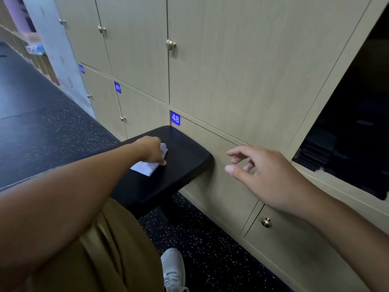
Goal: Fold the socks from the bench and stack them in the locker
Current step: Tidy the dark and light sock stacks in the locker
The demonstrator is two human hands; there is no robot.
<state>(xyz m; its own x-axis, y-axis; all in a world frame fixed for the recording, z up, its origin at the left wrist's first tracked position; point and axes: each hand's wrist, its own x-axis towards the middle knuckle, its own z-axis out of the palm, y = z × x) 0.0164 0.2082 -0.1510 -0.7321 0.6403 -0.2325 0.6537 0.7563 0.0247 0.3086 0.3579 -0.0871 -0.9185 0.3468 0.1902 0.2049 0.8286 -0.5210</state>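
White sock (147,166) lies under left hand (150,150).

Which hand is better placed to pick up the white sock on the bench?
Left. The left hand already rests on the white sock on the bench; the right hand hovers open, apart from it.
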